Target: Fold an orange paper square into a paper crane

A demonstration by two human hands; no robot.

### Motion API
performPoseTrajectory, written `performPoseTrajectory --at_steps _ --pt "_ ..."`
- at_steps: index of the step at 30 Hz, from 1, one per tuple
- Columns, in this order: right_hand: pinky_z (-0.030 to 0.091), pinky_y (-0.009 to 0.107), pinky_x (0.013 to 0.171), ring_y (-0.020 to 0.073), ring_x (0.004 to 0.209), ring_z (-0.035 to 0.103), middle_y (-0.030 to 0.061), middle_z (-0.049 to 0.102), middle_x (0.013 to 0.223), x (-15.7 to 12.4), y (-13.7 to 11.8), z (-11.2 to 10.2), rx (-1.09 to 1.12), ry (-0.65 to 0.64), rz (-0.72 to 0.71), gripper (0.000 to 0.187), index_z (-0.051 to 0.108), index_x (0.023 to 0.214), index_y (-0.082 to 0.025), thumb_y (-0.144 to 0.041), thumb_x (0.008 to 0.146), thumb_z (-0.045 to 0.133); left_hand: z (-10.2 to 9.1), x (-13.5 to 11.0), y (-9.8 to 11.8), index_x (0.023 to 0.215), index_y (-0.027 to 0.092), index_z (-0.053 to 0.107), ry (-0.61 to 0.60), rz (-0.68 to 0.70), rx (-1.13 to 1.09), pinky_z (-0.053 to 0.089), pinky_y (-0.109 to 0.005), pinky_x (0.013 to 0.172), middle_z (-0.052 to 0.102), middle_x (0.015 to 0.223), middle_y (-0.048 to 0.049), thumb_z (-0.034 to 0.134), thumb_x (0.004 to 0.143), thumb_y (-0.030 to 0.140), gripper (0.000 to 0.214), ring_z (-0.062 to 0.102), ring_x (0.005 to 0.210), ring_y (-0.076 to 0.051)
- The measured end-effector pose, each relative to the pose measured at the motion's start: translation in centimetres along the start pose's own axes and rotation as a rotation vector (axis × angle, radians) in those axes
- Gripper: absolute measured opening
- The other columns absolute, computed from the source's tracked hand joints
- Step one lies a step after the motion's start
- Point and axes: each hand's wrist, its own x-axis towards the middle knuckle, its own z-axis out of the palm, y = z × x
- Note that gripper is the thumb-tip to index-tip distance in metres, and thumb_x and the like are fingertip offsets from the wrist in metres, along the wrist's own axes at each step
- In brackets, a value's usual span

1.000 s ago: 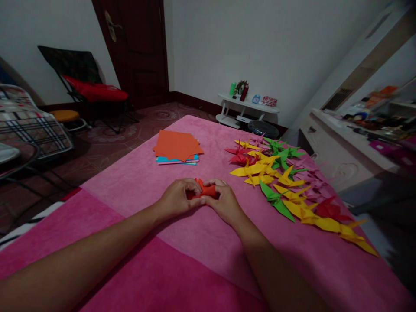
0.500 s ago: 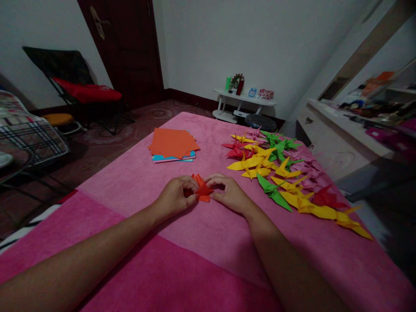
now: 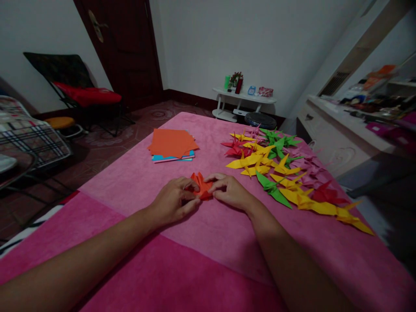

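A partly folded piece of orange origami paper (image 3: 203, 189) lies on the pink cloth, with pointed flaps standing up at its far side. My left hand (image 3: 177, 198) is closed on its left side, thumb and fingers bent at the paper's edge. On the opposite side, my right hand (image 3: 229, 190) pinches the right edge between thumb and fingers. Beyond my hands sits a stack of square paper (image 3: 173, 142), orange on top with blue and pink sheets below. Many folded paper cranes (image 3: 249, 162) in yellow, green, red and pink spread over the right of the table.
The table is covered by a pink cloth (image 3: 130, 255). A low white stand (image 3: 245, 96) with small items is by the far wall. A dresser (image 3: 344, 134) stands at right. At left are a folding chair (image 3: 84, 93) and a round stool (image 3: 60, 122).
The orange paper's near part has changed shape between my fingers, and its middle looks more spread. My left thumb and fingers have shifted slightly; both hands stay at the paper.
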Motion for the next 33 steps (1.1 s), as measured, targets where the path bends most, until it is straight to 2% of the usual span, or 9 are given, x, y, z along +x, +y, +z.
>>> performPoseTrajectory --at_steps 4,7,10,15,18,21,24,28,33 --pt "0.046 0.030 0.078 0.0165 0.089 0.060 0.0051 0.063 0.099 0.1 -0.4 0.7 -0.002 0.073 0.058 0.019 0.062 0.053 -0.016 -0.014 0.071 0.068 0.4 0.1 -0.4 0.071 0.019 0.074 0.022 -0.053 -0.048 0.043 -0.032 0.081 0.065 0.093 -0.0069 0.049 0.090 0.028 0.032 0.058 0.085 -0.018" --pt "0.046 0.029 0.080 0.0162 0.092 0.059 0.0041 0.059 0.105 0.1 0.0 1.2 -0.040 0.120 0.046 0.015 0.063 0.067 -0.017 -0.012 0.061 0.076 1.0 0.2 -0.8 0.067 0.018 0.071 0.050 -0.106 -0.134 0.045 -0.030 0.078 0.064 0.088 -0.0056 0.058 0.085 0.028 0.024 0.058 0.081 -0.016" --pt "0.046 0.031 0.082 0.0170 0.094 0.057 0.0039 0.056 0.110 0.1 0.4 1.4 -0.142 0.203 0.084 0.047 0.061 0.095 -0.019 -0.016 0.053 0.082 1.4 0.1 -1.1 0.078 0.019 0.069 0.134 -0.161 -0.187 0.046 -0.030 0.078 0.060 0.094 -0.0055 0.070 0.076 0.029 0.011 0.057 0.087 -0.018" --pt "0.045 0.031 0.073 0.0171 0.081 0.057 0.0030 0.063 0.100 0.0 0.5 1.5 -0.229 0.246 0.247 0.087 0.052 0.124 -0.022 -0.023 0.045 0.087 1.7 0.0 -1.6 0.123 0.022 0.048 0.267 -0.281 -0.240 0.047 -0.038 0.088 0.055 0.113 -0.0086 0.081 0.061 0.039 0.072 0.055 0.101 -0.023" --pt "0.040 0.024 0.057 0.0124 0.063 0.054 -0.0025 0.063 0.078 0.0 0.8 1.7 -0.132 0.246 0.314 0.067 0.062 0.109 -0.022 -0.017 0.047 0.084 1.7 0.1 -1.9 0.137 0.024 0.035 0.251 -0.316 -0.294 0.046 -0.040 0.089 0.056 0.117 -0.0103 0.083 0.057 0.043 0.095 0.057 0.102 -0.024" --pt "0.033 0.020 0.048 0.0092 0.051 0.047 -0.0061 0.058 0.060 0.1 1.0 2.0 0.026 0.245 0.342 0.028 0.065 0.078 -0.018 -0.013 0.053 0.078 1.5 0.4 -1.7 0.140 0.022 0.032 0.217 -0.385 -0.428 0.049 -0.034 0.076 0.064 0.094 -0.0045 0.082 0.060 0.041 0.096 0.061 0.083 -0.020" --pt "0.036 0.022 0.050 0.0113 0.053 0.051 -0.0031 0.062 0.063 0.5 0.7 2.1 0.327 0.345 0.345 0.018 0.066 0.072 -0.016 -0.019 0.057 0.076 1.3 1.2 -1.3 0.130 0.019 0.041 0.260 -0.474 -0.737 0.046 -0.026 0.063 0.063 0.073 0.0024 0.079 0.063 0.036 0.079 0.059 0.064 -0.014" --pt "0.042 0.025 0.057 0.0144 0.060 0.057 0.0011 0.068 0.072 0.7 -0.5 2.0 0.655 0.462 0.300 0.025 0.069 0.077 -0.015 -0.025 0.057 0.079 1.1 2.6 -0.8 0.078 0.014 0.058 0.273 -0.540 -1.008 0.039 -0.022 0.055 0.057 0.058 0.0035 0.077 0.064 0.042 0.037 0.050 0.052 -0.009" --pt "0.030 0.021 0.042 0.0083 0.042 0.043 -0.0016 0.059 0.051 0.5 -1.0 1.8 0.650 0.526 0.374 0.028 0.066 0.067 -0.014 -0.035 0.057 0.080 1.6 4.4 -0.1 0.058 0.014 0.049 0.266 -0.568 -1.087 0.031 -0.020 0.049 0.052 0.054 0.0039 0.078 0.064 0.045 0.043 0.044 0.048 -0.007"
